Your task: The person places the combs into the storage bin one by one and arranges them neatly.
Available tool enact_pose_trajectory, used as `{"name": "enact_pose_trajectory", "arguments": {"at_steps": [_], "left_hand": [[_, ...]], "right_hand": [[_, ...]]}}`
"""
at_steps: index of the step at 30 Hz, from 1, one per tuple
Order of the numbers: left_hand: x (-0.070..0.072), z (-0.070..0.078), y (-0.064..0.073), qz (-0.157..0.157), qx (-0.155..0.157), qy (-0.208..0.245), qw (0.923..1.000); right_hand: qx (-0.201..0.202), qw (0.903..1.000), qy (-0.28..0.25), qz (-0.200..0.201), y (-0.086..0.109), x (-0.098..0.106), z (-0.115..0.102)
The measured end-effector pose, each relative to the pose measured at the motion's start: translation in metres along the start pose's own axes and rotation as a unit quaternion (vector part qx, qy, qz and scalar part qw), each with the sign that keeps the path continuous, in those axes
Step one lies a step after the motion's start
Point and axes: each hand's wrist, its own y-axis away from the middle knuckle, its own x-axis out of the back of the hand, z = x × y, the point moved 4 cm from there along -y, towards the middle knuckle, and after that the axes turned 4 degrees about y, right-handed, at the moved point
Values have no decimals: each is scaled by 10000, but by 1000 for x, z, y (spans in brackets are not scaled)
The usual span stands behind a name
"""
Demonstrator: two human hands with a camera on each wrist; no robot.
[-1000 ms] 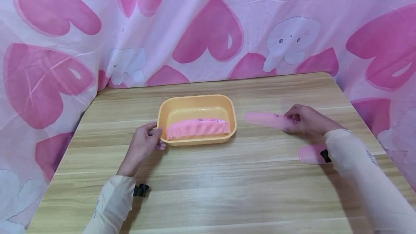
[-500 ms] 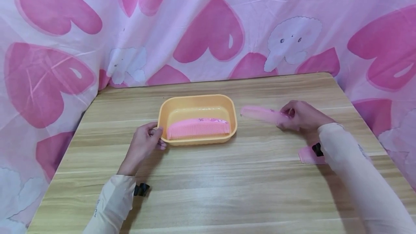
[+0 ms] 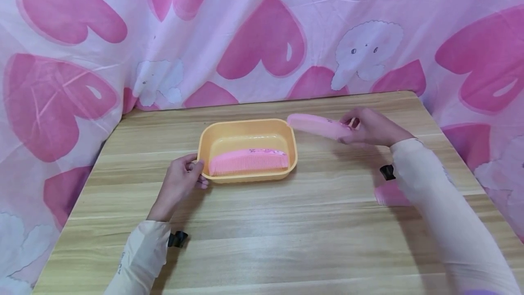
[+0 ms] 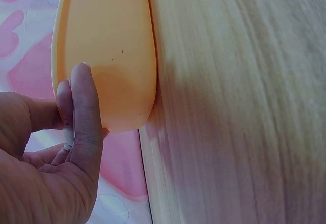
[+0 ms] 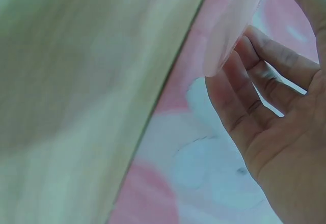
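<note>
My right hand point(image 3: 368, 127) pinches one end of a pink comb point(image 3: 313, 124) and holds it above the table, its far end beside the top right corner of a yellow-orange plastic tray point(image 3: 247, 179). In the right wrist view, the comb point(image 5: 234, 28) sits between the thumb side and the fingertips. A second pink comb point(image 3: 249, 162) lies inside the tray along its near wall, teeth toward me. My left hand point(image 3: 180, 183) grips the tray's left end, thumb at the rim. The left wrist view has the fingers point(image 4: 85, 107) against the tray's outer wall point(image 4: 119, 46).
Another pink comb point(image 3: 390, 193) lies on the wooden table point(image 3: 278, 236) at the right, partly hidden by my right sleeve point(image 3: 430, 204). A pink heart-patterned cloth point(image 3: 262, 35) hangs behind and beside the table.
My right hand has lifted the comb and carried it left and away from me, up to the tray's right corner. The left hand and tray have stayed in place.
</note>
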Motion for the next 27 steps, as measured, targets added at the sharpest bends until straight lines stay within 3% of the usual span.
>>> {"name": "enact_pose_trajectory", "arguments": {"at_steps": [13,17,27], "left_hand": [[0,0,-1,13,13,1,10000],[1,0,-1,18,71,-14,10000],[0,-1,-1,17,69,12,10000]], "right_hand": [[801,9960,398,53,-38,-11,-74],[1064,9935,396,-98,-47,-20,-97],[1273,9883,646,-547,-63,-51,-141]]}}
